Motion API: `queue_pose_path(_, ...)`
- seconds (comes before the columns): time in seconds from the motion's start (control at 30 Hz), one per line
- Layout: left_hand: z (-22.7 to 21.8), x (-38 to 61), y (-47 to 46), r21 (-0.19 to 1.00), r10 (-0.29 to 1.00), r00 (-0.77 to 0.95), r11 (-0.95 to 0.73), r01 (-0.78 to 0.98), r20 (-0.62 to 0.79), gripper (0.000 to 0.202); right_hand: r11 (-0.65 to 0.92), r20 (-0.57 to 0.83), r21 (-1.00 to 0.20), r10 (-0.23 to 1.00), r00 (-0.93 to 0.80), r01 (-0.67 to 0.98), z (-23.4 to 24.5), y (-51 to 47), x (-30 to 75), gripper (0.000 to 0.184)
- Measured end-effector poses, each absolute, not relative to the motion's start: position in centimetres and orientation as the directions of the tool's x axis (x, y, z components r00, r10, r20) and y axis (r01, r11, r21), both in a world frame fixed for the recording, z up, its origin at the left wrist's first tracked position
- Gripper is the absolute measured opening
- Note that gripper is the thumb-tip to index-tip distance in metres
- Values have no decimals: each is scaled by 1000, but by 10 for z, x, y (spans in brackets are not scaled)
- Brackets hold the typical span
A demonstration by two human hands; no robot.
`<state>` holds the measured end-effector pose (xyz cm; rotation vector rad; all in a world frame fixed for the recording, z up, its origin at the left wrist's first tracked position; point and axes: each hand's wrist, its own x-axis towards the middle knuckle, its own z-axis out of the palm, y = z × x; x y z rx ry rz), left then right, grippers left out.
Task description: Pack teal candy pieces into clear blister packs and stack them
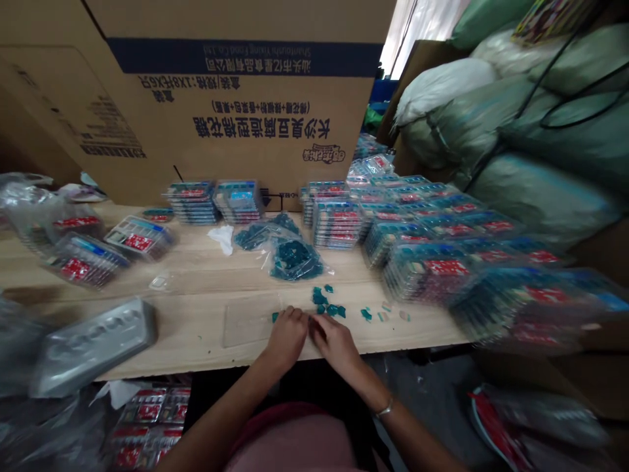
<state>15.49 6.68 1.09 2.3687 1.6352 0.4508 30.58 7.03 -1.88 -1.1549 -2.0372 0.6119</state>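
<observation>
- left hand (287, 335): narrow curl, fingers low on the tabletop; any held piece hidden;
- right hand (337, 347): equally narrow, just beside the left; metal bracelet (384, 410) on wrist;
- small teal pieces (327, 308): scattered just ahead of both hands;
- pale wooden table (196, 337): transparent plastic sheet (248, 319) beside left hand; bagged teal pieces (295, 260) beyond; stacked blister packs (432, 269) to right;
- room: cardboard carton (236, 111) behind; stuffed sacks (540, 131) right

The tabletop (191, 328) — smooth, matt wood (the blister packs (140, 237): glossy plastic).
</observation>
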Motion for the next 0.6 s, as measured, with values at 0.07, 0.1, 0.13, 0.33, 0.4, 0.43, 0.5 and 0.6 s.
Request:
queue_pose_path(0.07,9,158,69,436,947,291,-322,840,138,20,430,320,-754,900,-295,497,-24,70,300,28)
queue_pose_path(0.1,8,157,69,514,952,258,-307,801,166,20,393,297,-797,916,-269,458,-24,71,299,26)
queue_pose_path(0.13,8,155,68,609,958,216,-287,739,190,18,354,270,-842,929,-252,406,-24,72,299,22)
queue_pose_path(0.33,19,146,56,984,998,15,-65,165,63,11,121,115,-993,940,-322,-2,-14,73,303,18)
queue_pose_path(0.4,23,146,54,999,999,31,43,-24,-42,23,93,104,-995,928,-358,-48,-9,72,304,20)
queue_pose_path(0.43,24,146,53,990,994,60,100,-99,-95,28,90,102,-995,919,-381,-50,-7,71,304,20)
queue_pose_path(0.5,26,144,51,961,974,130,206,-186,-184,34,89,97,-995,894,-438,-38,-3,70,307,21)
queue_pose_path(0.6,28,140,44,927,943,195,310,-210,-271,38,98,88,-995,855,-511,-7,3,68,312,24)
